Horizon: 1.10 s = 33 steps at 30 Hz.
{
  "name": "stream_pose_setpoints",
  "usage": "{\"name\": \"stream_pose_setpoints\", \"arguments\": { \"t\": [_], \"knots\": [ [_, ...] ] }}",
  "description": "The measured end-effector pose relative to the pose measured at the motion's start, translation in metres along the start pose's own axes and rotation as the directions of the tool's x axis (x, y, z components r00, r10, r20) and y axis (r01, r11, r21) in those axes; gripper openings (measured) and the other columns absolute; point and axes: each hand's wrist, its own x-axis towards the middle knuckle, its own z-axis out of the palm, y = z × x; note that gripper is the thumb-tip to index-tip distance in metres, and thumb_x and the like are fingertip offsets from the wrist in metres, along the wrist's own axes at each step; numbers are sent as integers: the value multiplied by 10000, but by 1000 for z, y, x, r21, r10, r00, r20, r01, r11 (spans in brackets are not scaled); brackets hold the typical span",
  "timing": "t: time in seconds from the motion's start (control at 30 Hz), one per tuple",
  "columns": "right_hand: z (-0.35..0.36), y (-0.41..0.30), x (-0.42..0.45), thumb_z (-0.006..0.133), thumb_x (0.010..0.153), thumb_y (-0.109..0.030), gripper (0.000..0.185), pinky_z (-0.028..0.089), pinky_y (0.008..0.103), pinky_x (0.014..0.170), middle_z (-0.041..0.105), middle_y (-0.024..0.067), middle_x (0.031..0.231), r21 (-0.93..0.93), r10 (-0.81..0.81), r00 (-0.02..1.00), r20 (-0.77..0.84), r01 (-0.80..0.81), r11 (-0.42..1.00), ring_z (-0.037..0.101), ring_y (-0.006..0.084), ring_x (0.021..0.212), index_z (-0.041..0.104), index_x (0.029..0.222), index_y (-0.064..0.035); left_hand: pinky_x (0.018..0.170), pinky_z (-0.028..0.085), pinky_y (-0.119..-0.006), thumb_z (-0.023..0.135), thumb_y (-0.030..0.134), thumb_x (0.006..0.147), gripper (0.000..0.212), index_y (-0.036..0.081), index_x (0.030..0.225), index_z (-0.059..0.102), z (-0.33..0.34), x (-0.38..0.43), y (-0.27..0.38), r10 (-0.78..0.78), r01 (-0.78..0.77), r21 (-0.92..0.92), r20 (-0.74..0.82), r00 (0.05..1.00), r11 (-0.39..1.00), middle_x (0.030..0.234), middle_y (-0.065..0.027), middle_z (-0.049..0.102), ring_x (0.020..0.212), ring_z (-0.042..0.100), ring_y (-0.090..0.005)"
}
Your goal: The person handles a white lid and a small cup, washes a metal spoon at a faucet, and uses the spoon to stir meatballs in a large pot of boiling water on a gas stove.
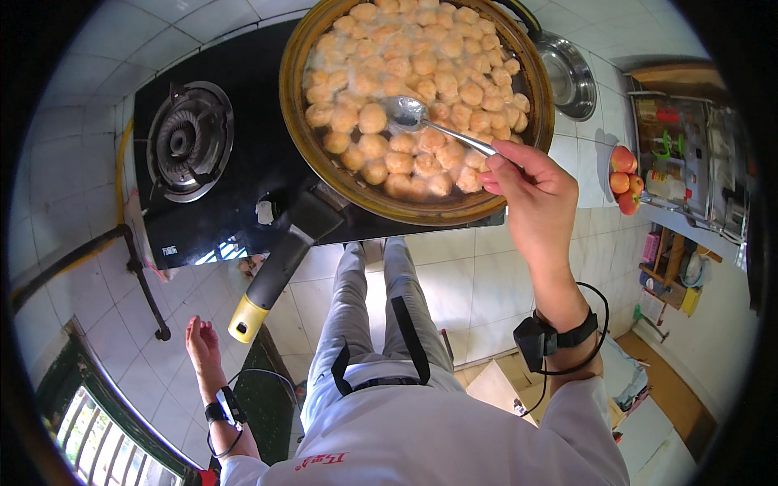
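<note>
My right hand point(538, 194) grips the handle of a metal spoon point(456, 135) above a wide frying pan point(295, 152). The spoon's bowl rests among many round, pale orange-brown balls of food point(425, 64) lying in bubbling liquid; steam blurs some of them. Toward my left side points the pan's long black handle point(285, 255), which ends in a yellow tip. My left hand point(202, 341) hangs low at the left, apart from the pan handle, its fingers loosely curled and holding nothing that I can see.
The pan stands on a black glass gas hob point(255, 121), with a bare burner point(182, 143) to the left. A steel bowl point(565, 76) sits behind the pan at right. Farther right are apples point(625, 176) and a rack point(674, 152). A pipe point(137, 267) runs along the left wall.
</note>
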Motion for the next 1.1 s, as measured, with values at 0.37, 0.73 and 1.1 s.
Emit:
{"name": "stream_pose_setpoints", "arguments": {
  "t": [0.37, 0.73, 1.1],
  "knots": [
    [-16, -13, -18, 629, 895, -36, 197, 568, 252, 676, 669, 97, 880, 5, -59, 997, -41, 59, 998, 677, 151, 757, 634, 1068, 57, 560, 466, -183, 646, 160, 889, 60, 118, 900, 604, 4, 2, -2, -27, 28, 17, -34, 999, 999, 738, 20, 605, 665, 600, -96],
    [17, -6, -10, 613, 878, 24, 173, 546, 232, 680, 672, 86, 838, 5, 12, 1000, 20, -12, 1000, 660, 126, 731, 643, 1045, 61, 563, 469, -180, 663, 154, 878, 68, 118, 891, 606, 10, 11, -4, -23, 23, 15, 1, 1000, 1000, 736, 17, 615, 671, 605, -99],
    [-15, -19, -14, 623, 887, -11, 185, 571, 260, 685, 672, 94, 856, 3, 5, 998, -61, -5, 1000, 677, 159, 765, 635, 1058, 58, 571, 459, -185, 654, 159, 888, 74, 109, 899, 600, 23, 7, -6, -50, 51, -8, 35, 998, 999, 737, 9, 612, 670, 590, -103]
  ]
}}
